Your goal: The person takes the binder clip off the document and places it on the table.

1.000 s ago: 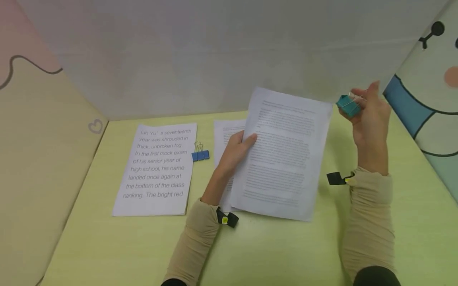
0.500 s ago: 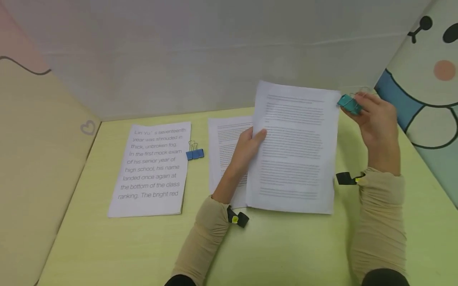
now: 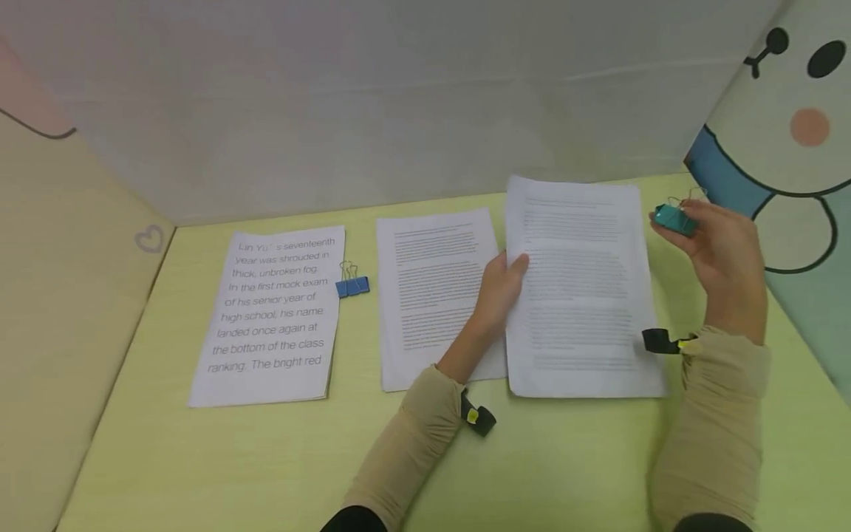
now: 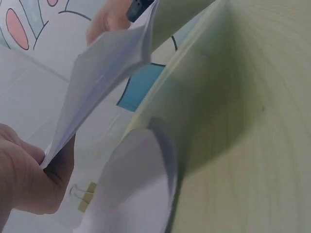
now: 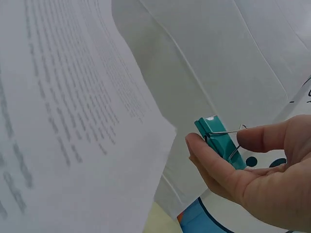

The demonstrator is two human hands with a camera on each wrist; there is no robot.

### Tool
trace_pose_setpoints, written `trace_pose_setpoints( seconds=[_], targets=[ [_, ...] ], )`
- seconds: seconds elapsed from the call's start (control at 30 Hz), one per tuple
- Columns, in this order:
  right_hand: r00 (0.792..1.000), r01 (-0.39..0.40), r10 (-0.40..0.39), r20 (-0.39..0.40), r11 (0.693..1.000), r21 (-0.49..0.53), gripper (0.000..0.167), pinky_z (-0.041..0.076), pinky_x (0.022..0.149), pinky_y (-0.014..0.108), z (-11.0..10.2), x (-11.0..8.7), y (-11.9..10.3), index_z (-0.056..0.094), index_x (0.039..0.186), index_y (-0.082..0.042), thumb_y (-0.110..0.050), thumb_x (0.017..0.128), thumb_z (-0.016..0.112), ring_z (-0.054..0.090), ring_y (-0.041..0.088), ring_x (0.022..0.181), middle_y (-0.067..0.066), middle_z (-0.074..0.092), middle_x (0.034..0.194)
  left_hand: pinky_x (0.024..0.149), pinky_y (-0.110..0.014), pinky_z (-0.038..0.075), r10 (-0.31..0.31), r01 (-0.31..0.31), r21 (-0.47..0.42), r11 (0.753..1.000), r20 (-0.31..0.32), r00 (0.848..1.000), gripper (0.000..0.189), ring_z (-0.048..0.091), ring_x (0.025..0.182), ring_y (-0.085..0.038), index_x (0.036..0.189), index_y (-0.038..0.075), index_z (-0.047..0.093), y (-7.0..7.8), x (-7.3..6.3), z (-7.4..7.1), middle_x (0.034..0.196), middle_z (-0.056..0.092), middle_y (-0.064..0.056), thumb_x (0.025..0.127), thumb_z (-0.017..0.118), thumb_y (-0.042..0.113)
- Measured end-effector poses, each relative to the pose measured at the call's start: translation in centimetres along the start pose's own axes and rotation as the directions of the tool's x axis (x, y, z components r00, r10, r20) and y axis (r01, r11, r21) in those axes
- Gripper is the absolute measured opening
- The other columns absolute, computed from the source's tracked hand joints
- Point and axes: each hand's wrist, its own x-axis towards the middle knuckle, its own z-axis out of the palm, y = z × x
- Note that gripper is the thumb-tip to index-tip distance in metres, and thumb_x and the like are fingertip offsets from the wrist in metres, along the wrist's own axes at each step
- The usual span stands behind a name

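In the head view my left hand (image 3: 500, 292) grips the left edge of a stack of printed sheets (image 3: 578, 295), thumb on the front page. The left wrist view shows this stack (image 4: 99, 73) raised above the table, its sheets bending. Off the stack's upper right corner, my right hand (image 3: 728, 255) holds a teal binder clip (image 3: 675, 219) between thumb and fingers. In the right wrist view the thumb is on the wire handles of the teal clip (image 5: 221, 141), and the clip's mouth is apart from the paper corner.
A second printed stack (image 3: 432, 295) lies on the table, left of the held one. Farther left is a large-print stack (image 3: 272, 318) with a blue binder clip (image 3: 352, 286) at its right edge. A yellowish clip (image 4: 87, 196) shows in the left wrist view. Walls stand behind and beside.
The held stack and left hand have moved right, uncovering more of the middle stack. The held sheets now stand straighter. My right hand has lowered slightly and turned the teal clip.
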Motion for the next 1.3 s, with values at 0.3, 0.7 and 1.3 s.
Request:
trace_pose_setpoints(
  seconds=[0.3, 0.7, 1.3],
  targets=[
    [0.997, -0.013, 0.012, -0.080, 1.000, -0.017, 0.013, 0.062, 0.072, 0.038, -1.4, 0.0, 0.8, 0.071, 0.097, 0.008, 0.010, 0.099, 0.059, 0.075, 0.027, 0.084, 0.017, 0.068, 0.097, 0.083, -0.034, 0.052, -0.060, 0.065, 0.132, 0.989, -0.040, 0.997, 0.039, 0.066, 0.088, -0.015, 0.142, 0.008, 0.059, -2.0, 0.5, 1.7, 0.103, 0.070, -0.003, 0.109, 0.049, 0.027],
    [0.983, -0.103, 0.043, -0.178, 0.934, -0.343, 0.014, 0.061, 0.067, 0.027, -1.6, 1.3, 2.0, 0.076, 0.085, -0.005, 0.006, 0.093, 0.071, 0.071, 0.015, 0.073, 0.004, 0.071, 0.085, 0.075, -0.032, 0.056, -0.095, 0.086, 0.129, 0.988, 0.065, 0.993, 0.040, 0.070, 0.083, -0.018, 0.143, 0.004, 0.058, -2.7, 1.2, 2.1, 0.100, 0.073, -0.005, 0.109, 0.051, 0.023],
    [0.964, -0.105, 0.012, -0.265, 0.935, -0.339, 0.006, 0.060, 0.074, 0.025, -2.6, 2.0, 1.7, 0.073, 0.093, -0.003, 0.003, 0.093, 0.073, 0.069, 0.013, 0.081, 0.004, 0.066, 0.092, 0.109, -0.037, 0.046, 0.067, -0.158, 0.645, 0.747, 0.164, 0.984, 0.063, 0.052, 0.137, -0.033, 0.163, 0.002, 0.023, -0.7, 0.2, 2.8, 0.159, 0.040, -0.021, 0.108, 0.048, 0.022]
  ],
)
